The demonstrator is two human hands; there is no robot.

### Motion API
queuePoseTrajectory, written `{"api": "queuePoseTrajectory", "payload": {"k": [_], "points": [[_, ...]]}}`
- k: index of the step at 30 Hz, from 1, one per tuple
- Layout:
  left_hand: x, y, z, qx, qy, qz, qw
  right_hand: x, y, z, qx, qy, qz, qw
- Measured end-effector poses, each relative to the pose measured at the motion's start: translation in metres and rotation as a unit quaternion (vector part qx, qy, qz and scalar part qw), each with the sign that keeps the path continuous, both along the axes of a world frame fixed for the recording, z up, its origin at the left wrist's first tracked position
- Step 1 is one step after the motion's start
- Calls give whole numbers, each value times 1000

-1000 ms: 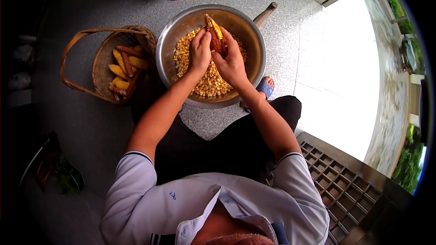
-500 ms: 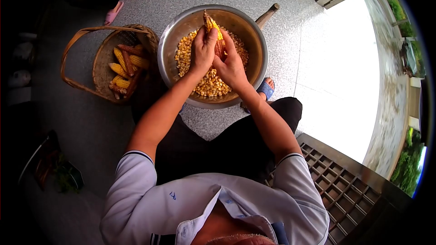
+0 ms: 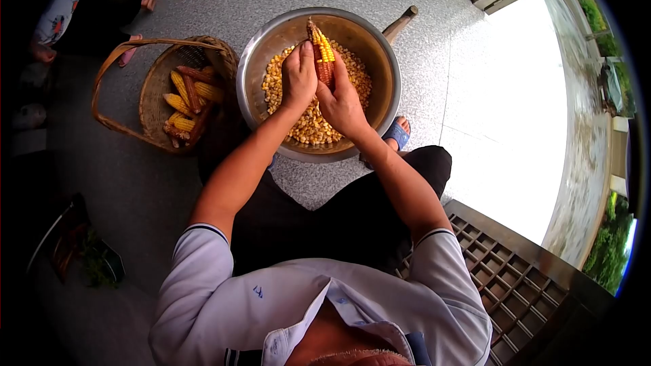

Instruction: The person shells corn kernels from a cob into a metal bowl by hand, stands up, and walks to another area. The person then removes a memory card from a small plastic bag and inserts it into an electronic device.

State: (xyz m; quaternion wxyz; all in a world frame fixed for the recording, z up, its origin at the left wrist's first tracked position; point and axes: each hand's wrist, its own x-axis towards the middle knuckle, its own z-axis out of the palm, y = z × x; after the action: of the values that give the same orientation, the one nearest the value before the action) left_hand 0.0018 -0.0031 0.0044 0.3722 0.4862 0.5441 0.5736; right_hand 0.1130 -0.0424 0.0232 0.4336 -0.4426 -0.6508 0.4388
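Gripping a corn cob in both hands now, right over the wide metal basin, with the dark tip pointing up and away from the body! Wrapping one side with the left hand, with fingers bent well in and closed against the cob. Cupping the other side with the right hand, again with fingers partly curled around, and with only a cob's width of opening between the two hands. Too hidden behind the cob to tell exactly where each fingertip presses. Showing bright yellow kernels in rows on the upper part, then bare reddish core lower down. And beneath, spread across the basin floor, a thick layer of loose kernels! Over to the left, just beside the basin, a woven basket with a tall hoop handle, and inside, a pile of ears, yellow and reddish-brown. Beyond the far rim, a wooden stick. Up at the far left, another person in dark trousers, near the basket.
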Motion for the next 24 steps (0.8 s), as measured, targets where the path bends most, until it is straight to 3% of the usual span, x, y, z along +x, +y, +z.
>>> {"api": "queuePoseTrajectory", "payload": {"k": [5,8,14,20,21,24], "points": [[0,-2,3,-1,-82,-53,995,1,7,-9,-151,168,23,974],[6,-4,10,-9,-108,-127,986,8,10,2,-237,131,19,962],[5,2,-7,-13,-108,-104,989,7,10,-10,-147,115,-4,982],[-6,-4,11,-14,-104,-99,990,4,8,-10,-65,66,2,996],[-5,-1,14,-21,-151,-97,983,2,7,-8,-33,52,3,998],[-3,-1,20,-20,-107,-57,992,3,3,1,-10,23,23,999]]}}
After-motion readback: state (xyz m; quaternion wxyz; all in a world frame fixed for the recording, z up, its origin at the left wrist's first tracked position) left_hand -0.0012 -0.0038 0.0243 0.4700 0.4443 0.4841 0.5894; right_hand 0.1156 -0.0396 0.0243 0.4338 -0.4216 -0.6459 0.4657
